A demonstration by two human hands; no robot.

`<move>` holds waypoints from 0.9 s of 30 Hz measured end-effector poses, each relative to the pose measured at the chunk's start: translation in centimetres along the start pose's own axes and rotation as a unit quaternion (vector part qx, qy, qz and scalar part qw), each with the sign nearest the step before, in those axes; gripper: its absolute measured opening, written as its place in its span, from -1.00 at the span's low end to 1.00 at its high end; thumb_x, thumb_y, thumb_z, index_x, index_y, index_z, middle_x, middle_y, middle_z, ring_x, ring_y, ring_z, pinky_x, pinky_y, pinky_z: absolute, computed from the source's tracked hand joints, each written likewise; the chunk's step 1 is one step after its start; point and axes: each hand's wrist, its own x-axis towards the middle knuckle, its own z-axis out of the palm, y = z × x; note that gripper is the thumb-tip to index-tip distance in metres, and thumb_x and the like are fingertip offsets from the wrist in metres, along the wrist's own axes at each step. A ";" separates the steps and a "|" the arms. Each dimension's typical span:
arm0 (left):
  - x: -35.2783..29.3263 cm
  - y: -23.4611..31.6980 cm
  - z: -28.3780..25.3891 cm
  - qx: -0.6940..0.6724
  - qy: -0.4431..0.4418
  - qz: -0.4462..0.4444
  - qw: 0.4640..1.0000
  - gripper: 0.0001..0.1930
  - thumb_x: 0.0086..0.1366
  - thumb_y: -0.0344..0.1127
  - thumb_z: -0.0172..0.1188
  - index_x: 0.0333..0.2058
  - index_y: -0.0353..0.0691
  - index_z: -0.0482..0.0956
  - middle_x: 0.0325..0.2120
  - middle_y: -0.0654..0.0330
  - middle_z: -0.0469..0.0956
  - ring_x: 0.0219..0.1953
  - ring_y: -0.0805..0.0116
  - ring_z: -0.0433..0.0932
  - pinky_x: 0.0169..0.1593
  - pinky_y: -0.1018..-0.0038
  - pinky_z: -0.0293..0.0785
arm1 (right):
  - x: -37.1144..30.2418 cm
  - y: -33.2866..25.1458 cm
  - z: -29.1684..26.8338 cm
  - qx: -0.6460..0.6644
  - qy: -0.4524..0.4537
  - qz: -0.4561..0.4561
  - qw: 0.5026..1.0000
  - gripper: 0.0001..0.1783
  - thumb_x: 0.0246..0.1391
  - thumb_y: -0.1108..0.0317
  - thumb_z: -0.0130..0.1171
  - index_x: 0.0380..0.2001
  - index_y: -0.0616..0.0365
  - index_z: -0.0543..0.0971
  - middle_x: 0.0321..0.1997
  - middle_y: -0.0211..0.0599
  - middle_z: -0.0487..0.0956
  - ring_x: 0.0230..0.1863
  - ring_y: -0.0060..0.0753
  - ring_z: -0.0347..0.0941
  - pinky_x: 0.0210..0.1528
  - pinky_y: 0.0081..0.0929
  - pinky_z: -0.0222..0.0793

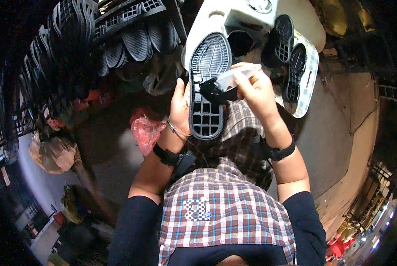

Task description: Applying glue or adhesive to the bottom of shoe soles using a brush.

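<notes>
A black shoe sole (212,53) is held upright before me, its ribbed forefoot at the far end and its grid of open cells at the near end. My left hand (179,106) grips its left edge, the thumb pointing up along the side. Between the fingers of my right hand (257,91) is a flat, translucent white plastic spreader (238,76). Its far end is black and lies against the middle of the sole; whether that is bristles or a black coating I cannot tell.
Two more black soles, one farther (284,37) and one nearer (297,66), lie at the right by a checked board (311,73). A white container (251,17) stands beyond. Racked soles (137,42) fill the upper left. Left of me are a red plastic bag (146,133) and a tan bag (54,153).
</notes>
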 end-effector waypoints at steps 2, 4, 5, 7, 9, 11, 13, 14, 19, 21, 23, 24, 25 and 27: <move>0.4 -0.4 0.5 0.001 -0.005 0.002 1.000 -0.30 0.43 0.22 -0.46 0.20 -0.24 0.28 0.06 -0.04 0.46 0.06 0.01 0.49 0.16 0.05 0.40 | -1.3 0.8 1.0 0.001 0.014 -0.056 0.998 -0.80 0.20 0.38 0.07 -0.18 0.27 0.52 -0.36 -0.39 0.59 -0.37 -0.67 0.45 -0.26 -0.62 0.40; 0.7 -0.3 -0.3 -0.020 -0.039 0.005 0.999 -0.26 0.42 0.23 -0.48 0.22 -0.29 0.27 0.10 -0.11 0.42 0.11 -0.05 0.44 0.21 0.04 0.33 | -3.3 -0.1 0.9 0.032 -0.087 0.044 0.995 -0.75 0.18 0.38 0.12 -0.10 0.22 0.48 -0.25 -0.37 0.57 -0.35 -0.73 0.41 -0.32 -0.69 0.32; 0.8 -0.4 -0.1 -0.020 -0.038 0.003 0.999 -0.26 0.42 0.23 -0.48 0.22 -0.29 0.27 0.10 -0.11 0.42 0.11 -0.05 0.44 0.21 0.04 0.33 | -4.0 -0.5 1.0 0.029 -0.104 0.044 0.993 -0.75 0.17 0.37 0.13 -0.10 0.22 0.48 -0.26 -0.37 0.58 -0.37 -0.74 0.41 -0.36 -0.71 0.31; 0.9 -0.6 0.4 0.041 0.029 0.003 0.999 -0.22 0.40 0.27 -0.49 0.21 -0.34 0.26 0.10 -0.12 0.43 0.09 -0.09 0.46 0.18 0.03 0.36 | -2.9 -1.1 0.7 0.035 -0.061 0.051 0.996 -0.74 0.19 0.34 0.10 -0.10 0.21 0.49 -0.33 -0.42 0.58 -0.53 -0.79 0.34 -0.53 -0.78 0.22; 0.5 -0.5 0.1 0.043 -0.068 -0.046 0.996 -0.18 0.38 0.29 -0.50 0.18 -0.37 0.30 0.07 -0.14 0.44 0.02 -0.12 0.51 0.11 0.02 0.43 | -1.2 -0.8 0.1 -0.013 0.009 0.007 1.000 -0.76 0.21 0.35 0.06 -0.10 0.21 0.50 -0.35 -0.43 0.58 -0.52 -0.79 0.35 -0.52 -0.78 0.23; 0.7 -0.9 0.4 0.073 -0.042 -0.036 0.996 -0.20 0.39 0.28 -0.49 0.18 -0.36 0.31 0.06 -0.13 0.45 0.03 -0.08 0.51 0.14 0.05 0.41 | -1.3 -0.4 0.2 -0.049 0.022 -0.022 0.998 -0.79 0.21 0.37 0.06 -0.13 0.21 0.50 -0.37 -0.43 0.58 -0.52 -0.79 0.34 -0.51 -0.77 0.24; 0.8 -1.1 1.5 0.053 0.020 -0.018 0.998 -0.32 0.44 0.21 -0.54 0.16 -0.19 0.31 -0.02 0.01 0.52 -0.06 0.02 0.57 0.02 0.02 0.51 | -3.1 -0.5 0.7 -0.055 -0.037 -0.056 0.996 -0.78 0.19 0.35 0.08 -0.14 0.21 0.50 -0.38 -0.43 0.57 -0.52 -0.79 0.34 -0.50 -0.75 0.25; 0.8 -1.1 1.6 0.065 0.042 -0.002 0.997 -0.32 0.44 0.19 -0.54 0.16 -0.20 0.31 -0.01 0.02 0.52 -0.06 0.07 0.57 0.07 0.13 0.49 | -4.2 -1.1 0.8 -0.025 -0.074 -0.008 0.997 -0.77 0.19 0.34 0.10 -0.14 0.21 0.49 -0.39 -0.45 0.56 -0.53 -0.79 0.33 -0.50 -0.75 0.25; 0.4 -0.9 1.2 0.080 -0.021 -0.015 0.996 -0.31 0.44 0.21 -0.53 0.17 -0.20 0.31 0.01 -0.01 0.50 -0.03 0.05 0.55 0.09 0.12 0.48 | -3.6 -1.8 0.4 0.042 -0.037 0.038 0.998 -0.76 0.19 0.36 0.10 -0.11 0.21 0.49 -0.38 -0.47 0.57 -0.54 -0.82 0.32 -0.53 -0.76 0.21; 0.4 -1.1 1.6 0.087 -0.030 -0.027 0.995 -0.31 0.43 0.22 -0.54 0.16 -0.20 0.31 0.01 -0.02 0.50 -0.04 0.03 0.55 0.07 0.08 0.49 | -3.2 -0.6 0.6 0.004 -0.024 -0.029 0.999 -0.78 0.20 0.37 0.08 -0.11 0.21 0.49 -0.41 -0.48 0.57 -0.56 -0.83 0.31 -0.55 -0.77 0.20; 0.3 -1.1 1.1 0.059 0.005 -0.039 0.997 -0.30 0.43 0.22 -0.55 0.16 -0.19 0.31 0.01 -0.05 0.50 -0.06 -0.02 0.56 0.04 0.06 0.52 | -3.8 -1.0 0.1 -0.008 -0.054 0.029 0.998 -0.78 0.21 0.36 0.08 -0.12 0.21 0.50 -0.42 -0.46 0.57 -0.56 -0.81 0.32 -0.53 -0.77 0.22; -0.1 -1.2 1.3 0.083 0.012 -0.048 0.995 -0.23 0.41 0.26 -0.49 0.16 -0.33 0.34 -0.04 -0.17 0.51 -0.11 -0.08 0.58 0.02 0.01 0.51 | -3.6 -1.0 0.1 -0.022 -0.032 0.005 0.999 -0.79 0.21 0.36 0.08 -0.14 0.23 0.50 -0.43 -0.45 0.56 -0.56 -0.80 0.32 -0.53 -0.77 0.23; -0.3 -1.4 0.9 0.085 0.009 -0.048 0.995 -0.23 0.41 0.26 -0.49 0.16 -0.33 0.34 -0.04 -0.17 0.51 -0.11 -0.08 0.58 0.02 0.01 0.51 | -3.1 -0.9 0.1 -0.022 -0.031 0.002 0.999 -0.79 0.21 0.36 0.08 -0.14 0.23 0.50 -0.43 -0.45 0.56 -0.56 -0.80 0.32 -0.53 -0.77 0.23; -0.7 -2.0 0.1 0.150 0.058 -0.051 0.986 -0.21 0.40 0.28 -0.50 0.15 -0.34 0.34 -0.05 -0.17 0.52 -0.09 -0.07 0.58 0.03 0.03 0.52 | -1.6 -0.6 -0.3 -0.036 0.049 -0.032 0.998 -0.79 0.17 0.36 0.10 -0.24 0.30 0.56 -0.41 -0.37 0.58 -0.42 -0.64 0.46 -0.34 -0.60 0.41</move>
